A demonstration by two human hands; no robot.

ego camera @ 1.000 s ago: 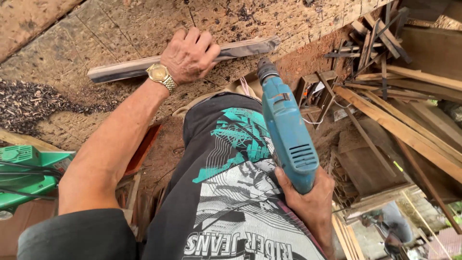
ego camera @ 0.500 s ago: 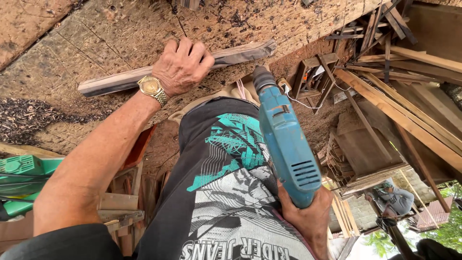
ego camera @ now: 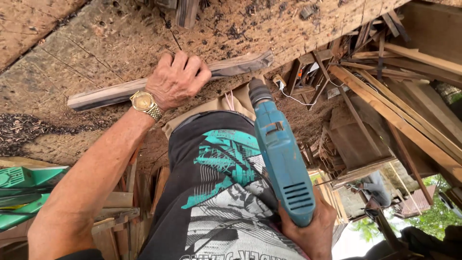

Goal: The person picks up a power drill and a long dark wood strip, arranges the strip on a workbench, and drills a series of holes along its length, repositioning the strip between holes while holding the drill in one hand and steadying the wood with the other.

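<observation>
Head view: wooden strip (ego camera: 231,67), long and narrow, lying along the near edge of the workbench (ego camera: 96,43); left hand (ego camera: 175,82), gold wristwatch (ego camera: 147,105) on the wrist, pressed flat over the strip's middle. Right hand (ego camera: 310,231) closed around the grip of a blue electric drill (ego camera: 281,159), its chuck just below the strip's right end.
</observation>
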